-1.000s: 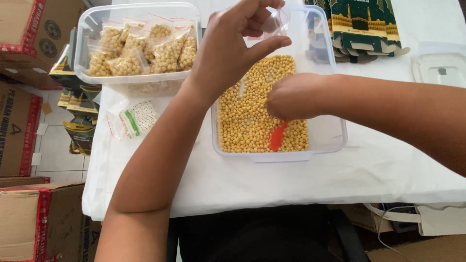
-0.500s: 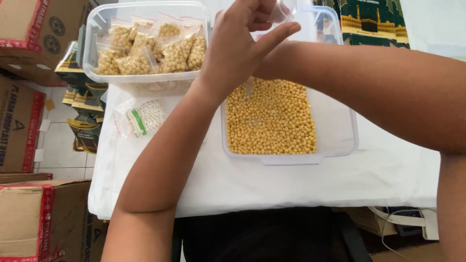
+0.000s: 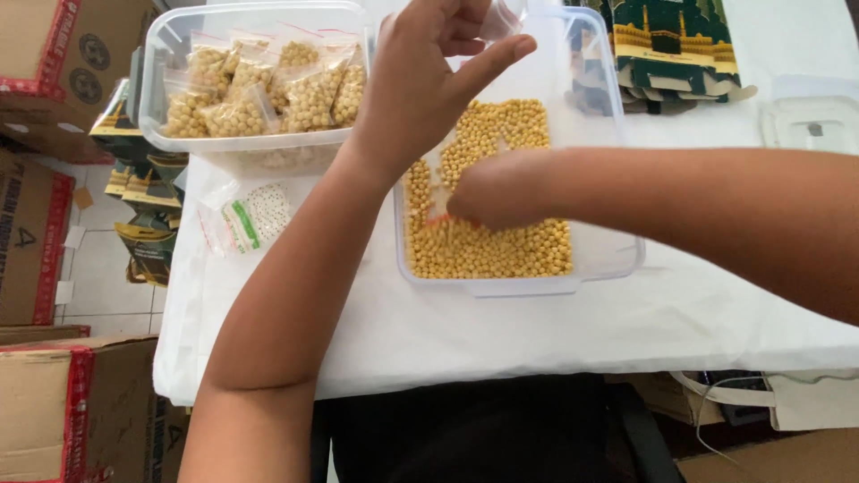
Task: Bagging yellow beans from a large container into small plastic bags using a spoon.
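Grip of the right hand (image 3: 501, 190) is curling shut down among yellow beans (image 3: 483, 246), with a sliver of something orange-red (image 3: 438, 219) showing at the knuckles; what exactly the fingers are closing on is hidden. Left hand (image 3: 420, 80) is hovering above, fingers pinching a small clear plastic bag (image 3: 503, 16), thumb sticking out to the right; the bag is mostly cut off at the top edge of the view. Beans are lying loose in a clear rectangular tub (image 3: 528, 284), which is sitting on the white-covered worktop (image 3: 555, 331) directly below both hands. Second clear tub (image 3: 161, 134) is sitting to the left and further back, holding small sealed bags of beans (image 3: 268, 89). One flat packet with white pellets (image 3: 250, 215) is lying on the worktop just in front of that tub. Green printed cartons (image 3: 671, 45) are lying at the far right, a clear lid (image 3: 810, 121) beside them. Cardboard boxes (image 3: 45, 54) are standing on the floor to the left.
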